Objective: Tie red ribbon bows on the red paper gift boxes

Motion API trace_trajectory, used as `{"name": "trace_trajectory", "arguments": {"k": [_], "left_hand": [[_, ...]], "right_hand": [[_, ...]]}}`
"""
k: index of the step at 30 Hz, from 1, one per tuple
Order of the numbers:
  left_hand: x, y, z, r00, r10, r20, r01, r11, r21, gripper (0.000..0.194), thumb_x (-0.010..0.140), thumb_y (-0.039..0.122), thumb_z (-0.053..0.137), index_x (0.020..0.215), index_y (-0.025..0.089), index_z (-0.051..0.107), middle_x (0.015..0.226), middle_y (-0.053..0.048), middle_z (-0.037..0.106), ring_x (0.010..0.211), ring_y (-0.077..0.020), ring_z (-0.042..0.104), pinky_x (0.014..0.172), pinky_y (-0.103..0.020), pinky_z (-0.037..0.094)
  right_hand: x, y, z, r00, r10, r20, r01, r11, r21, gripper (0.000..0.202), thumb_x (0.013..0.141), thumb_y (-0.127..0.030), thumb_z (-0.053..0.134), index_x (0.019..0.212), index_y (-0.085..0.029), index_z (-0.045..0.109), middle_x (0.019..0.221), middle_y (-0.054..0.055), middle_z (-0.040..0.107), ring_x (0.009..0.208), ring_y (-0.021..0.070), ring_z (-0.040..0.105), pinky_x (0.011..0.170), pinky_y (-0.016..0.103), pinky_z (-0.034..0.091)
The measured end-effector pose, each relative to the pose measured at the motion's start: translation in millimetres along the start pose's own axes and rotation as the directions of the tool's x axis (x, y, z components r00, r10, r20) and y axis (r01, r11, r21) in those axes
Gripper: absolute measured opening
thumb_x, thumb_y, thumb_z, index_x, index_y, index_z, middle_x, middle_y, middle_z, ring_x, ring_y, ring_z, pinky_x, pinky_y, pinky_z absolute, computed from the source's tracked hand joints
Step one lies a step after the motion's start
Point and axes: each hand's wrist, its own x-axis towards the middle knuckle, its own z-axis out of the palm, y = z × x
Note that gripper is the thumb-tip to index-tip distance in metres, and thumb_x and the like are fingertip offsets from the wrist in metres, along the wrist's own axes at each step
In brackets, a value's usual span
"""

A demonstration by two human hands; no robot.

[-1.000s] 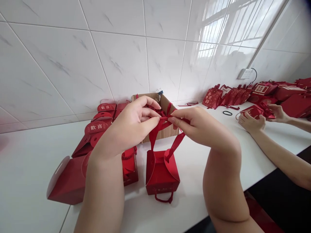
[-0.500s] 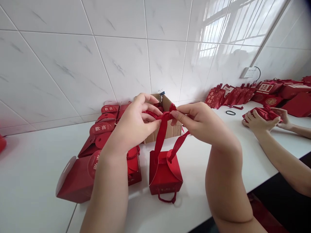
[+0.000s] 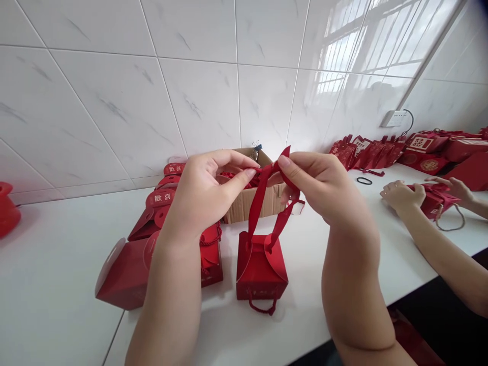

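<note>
A red gift box (image 3: pixel 263 272) stands on the white table, its rope handle hanging at the near side. Through the holes in its top flaps runs a red ribbon (image 3: pixel 257 206), both lengths rising to my hands. My left hand (image 3: pixel 219 190) is closed, thumb and fingertips pinching one part of the ribbon. Opposite it, my right hand (image 3: pixel 316 180) pinches the ribbon where the lengths cross, with a pointed end sticking up above the thumb. Folds of ribbon between the fingers are partly hidden.
Behind my hands is a cardboard box (image 3: pixel 251 206) of red items. More red boxes (image 3: pixel 127 274) line the left. At right, a co-worker's hands (image 3: pixel 404 195) hold another red box (image 3: pixel 434 201). Red bags (image 3: pixel 375 152) lean on the tiled wall, near a black loop (image 3: pixel 364 180).
My left fingers have closed from spread to a pinch on the ribbon. A ribbon end now points up by my right thumb. The co-worker's box has turned, showing its cord handle.
</note>
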Motion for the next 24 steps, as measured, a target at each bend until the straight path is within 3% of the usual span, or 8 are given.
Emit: {"name": "trace_trajectory", "arguments": {"k": [7,12,16,24], "left_hand": [[-3.3,9.4,3.9,0.998,-0.056,-0.042,0.052,0.994,-0.091,0.007,0.08,0.021,0.061,0.078,0.017,0.067,0.079,-0.003,0.071,0.074,-0.0172,0.066,0.065,-0.027,0.055],[-3.5,9.8,1.0,0.995,-0.092,-0.038,0.088,0.991,-0.102,0.006,0.078,0.021,0.062,0.077,0.018,0.066,0.078,-0.003,0.07,0.074,-0.0182,0.067,0.065,-0.028,0.056],[-3.0,8.2,-3.0,0.988,-0.111,-0.108,0.101,0.99,-0.094,0.004,0.077,0.022,0.062,0.075,0.019,0.065,0.08,-0.002,0.07,0.08,-0.0205,0.067,0.073,-0.032,0.057],[-8.4,10.7,-11.2,0.989,-0.113,-0.094,0.114,0.993,0.004,0.004,0.076,0.026,0.063,0.078,0.022,0.064,0.082,-0.001,0.069,0.08,-0.0202,0.066,0.073,-0.031,0.056]], "right_hand": [[0.0,-0.5,10.5,0.987,-0.112,-0.116,0.116,0.993,0.031,0.037,0.083,-0.051,0.057,0.074,-0.017,0.069,0.064,0.003,0.062,0.069,0.0161,0.063,0.059,0.026,0.047],[0.8,1.8,10.9,0.981,-0.109,-0.162,0.116,0.993,0.032,0.033,0.085,-0.045,0.058,0.074,-0.017,0.069,0.064,0.002,0.063,0.071,0.016,0.063,0.061,0.027,0.047],[3.6,8.0,3.6,0.97,-0.089,-0.225,0.102,0.994,0.047,0.031,0.086,-0.044,0.056,0.078,-0.017,0.071,0.069,0.003,0.065,0.071,0.0158,0.064,0.061,0.027,0.048],[4.2,14.1,-4.7,0.971,-0.11,-0.212,0.109,0.994,-0.018,0.03,0.085,-0.044,0.058,0.08,-0.017,0.072,0.071,0.003,0.067,0.07,0.0148,0.065,0.062,0.027,0.05]]}}
